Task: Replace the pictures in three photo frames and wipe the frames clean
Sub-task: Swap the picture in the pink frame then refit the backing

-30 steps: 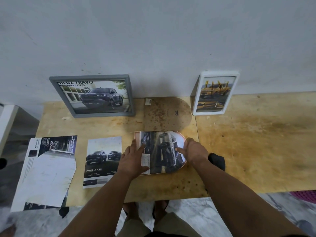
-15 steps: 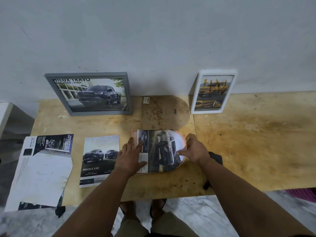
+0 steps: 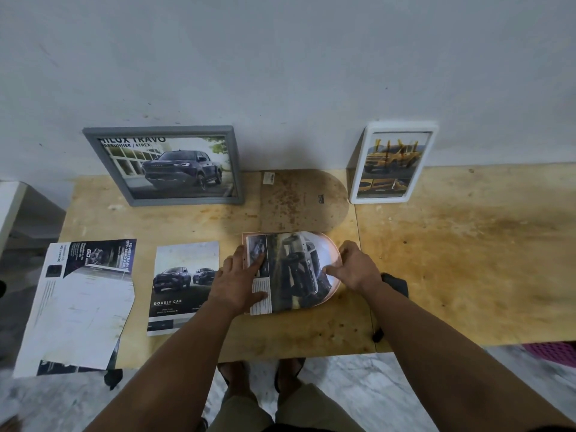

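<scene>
Both hands flatten a truck picture (image 3: 293, 272) into the arched frame (image 3: 334, 260) — left hand (image 3: 238, 283) fingers straight, right hand (image 3: 355, 269) fingers curled at its rounded end, beside the backing board (image 3: 304, 201).

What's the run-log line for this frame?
left hand: pressing car picture flat | right hand: fingers on arched frame | backing board: off

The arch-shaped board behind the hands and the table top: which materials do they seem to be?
Arch-shaped board: probably brown hardboard or pressed fibre, matte, rust-coloured speckles. Table top: looks like pale plywood, unvarnished, stained dark in patches, with a seam between panels.
</scene>
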{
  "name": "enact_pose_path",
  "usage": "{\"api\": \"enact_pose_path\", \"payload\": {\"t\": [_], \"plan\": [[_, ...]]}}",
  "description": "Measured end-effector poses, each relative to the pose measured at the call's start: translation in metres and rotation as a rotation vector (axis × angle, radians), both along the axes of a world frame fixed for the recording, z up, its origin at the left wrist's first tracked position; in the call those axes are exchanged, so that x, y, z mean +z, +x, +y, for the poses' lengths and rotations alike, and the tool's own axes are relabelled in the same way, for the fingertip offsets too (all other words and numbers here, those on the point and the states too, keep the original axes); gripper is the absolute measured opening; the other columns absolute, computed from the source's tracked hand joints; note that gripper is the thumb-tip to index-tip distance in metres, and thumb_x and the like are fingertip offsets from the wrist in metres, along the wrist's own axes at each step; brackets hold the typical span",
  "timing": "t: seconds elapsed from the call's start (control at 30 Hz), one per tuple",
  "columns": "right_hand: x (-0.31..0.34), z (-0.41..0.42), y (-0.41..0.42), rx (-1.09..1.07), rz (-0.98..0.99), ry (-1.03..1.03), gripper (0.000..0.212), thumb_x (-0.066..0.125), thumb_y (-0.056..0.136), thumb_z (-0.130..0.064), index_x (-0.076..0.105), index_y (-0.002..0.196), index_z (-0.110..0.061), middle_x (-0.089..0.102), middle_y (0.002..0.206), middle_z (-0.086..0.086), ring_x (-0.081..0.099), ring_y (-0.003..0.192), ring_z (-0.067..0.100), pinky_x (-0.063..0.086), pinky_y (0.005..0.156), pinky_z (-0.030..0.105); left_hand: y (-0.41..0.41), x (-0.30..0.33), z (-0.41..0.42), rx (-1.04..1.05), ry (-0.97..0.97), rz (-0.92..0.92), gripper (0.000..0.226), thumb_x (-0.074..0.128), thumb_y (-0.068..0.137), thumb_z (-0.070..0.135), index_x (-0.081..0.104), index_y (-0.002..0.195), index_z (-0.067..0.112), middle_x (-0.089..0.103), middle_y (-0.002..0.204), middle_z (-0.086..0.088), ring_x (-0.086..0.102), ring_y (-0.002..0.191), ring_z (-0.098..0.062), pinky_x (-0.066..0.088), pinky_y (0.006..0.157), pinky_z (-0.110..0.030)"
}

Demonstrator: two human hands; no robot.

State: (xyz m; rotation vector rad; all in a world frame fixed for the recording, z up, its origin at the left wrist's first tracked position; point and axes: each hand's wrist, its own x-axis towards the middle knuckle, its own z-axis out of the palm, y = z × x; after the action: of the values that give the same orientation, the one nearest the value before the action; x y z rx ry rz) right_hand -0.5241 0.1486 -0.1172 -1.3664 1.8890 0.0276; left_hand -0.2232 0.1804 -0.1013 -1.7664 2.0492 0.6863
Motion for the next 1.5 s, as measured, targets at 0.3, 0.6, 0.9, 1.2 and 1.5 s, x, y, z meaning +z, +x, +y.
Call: {"api": "enact_pose_path", "payload": {"t": [0.3,0.6,0.9,1.2,1.5], "plan": [[0.017,-0.068,0.020,-0.544,-0.221,-0.013,0.048,0.067,0.090,-0.051,0.069,0.078,-0.005,0.075,0.092,0.016,0.069,0.081,0.030,0.058,0.083,0.045,0.001,0.000,0.000,-0.008,-0.020,0.007,0.103,0.068,0.084,0.062,0.000,0.159,0.041,-0.005,0.167,-0.013,0.013,0.151,-0.036,0.029,0.120,-0.052],[0.009,-0.091,0.030,-0.997,-0.495,0.162,0.014,0.074,0.090,-0.019,0.072,0.090,-0.005,0.058,0.064,0.009,0.041,0.043,0.014,0.032,0.039,0.019,0.004,-0.005,-0.001,-0.036,-0.040,0.000,0.101,0.067,0.084,0.063,0.003,0.159,0.041,-0.004,0.166,-0.015,0.014,0.150,-0.038,0.033,0.118,-0.053],[0.026,-0.076,0.010,-0.893,-0.922,0.164,0.007,0.051,0.104,-0.019,0.046,0.099,-0.017,0.050,0.058,-0.001,0.043,0.049,0.007,0.031,0.043,0.019,0.004,-0.005,-0.003,-0.017,-0.006,-0.007,0.103,0.066,0.084,0.065,-0.001,0.159,0.042,-0.007,0.166,-0.013,0.012,0.151,-0.037,0.031,0.118,-0.054],[0.038,-0.046,-0.002,-0.881,-1.045,0.043,0.015,0.055,0.103,-0.015,0.044,0.093,-0.018,0.052,0.070,0.003,0.051,0.056,0.012,0.039,0.046,0.021,0.007,-0.008,-0.002,-0.010,-0.014,0.031,0.103,0.063,0.085,0.067,-0.003,0.159,0.039,-0.007,0.166,-0.014,0.013,0.151,-0.039,0.032,0.117,-0.055],[0.039,0.010,-0.006,-0.776,-1.005,0.059,0.017,0.056,0.102,-0.009,0.057,0.119,-0.013,0.061,0.070,0.011,0.052,0.056,0.015,0.052,0.057,0.028,0.012,-0.003,0.004,0.291,-0.129,0.312,0.071,0.063,0.095,0.041,0.031,0.156,0.023,0.028,0.161,-0.013,0.037,0.141,-0.037,0.041,0.111,-0.048]]}}
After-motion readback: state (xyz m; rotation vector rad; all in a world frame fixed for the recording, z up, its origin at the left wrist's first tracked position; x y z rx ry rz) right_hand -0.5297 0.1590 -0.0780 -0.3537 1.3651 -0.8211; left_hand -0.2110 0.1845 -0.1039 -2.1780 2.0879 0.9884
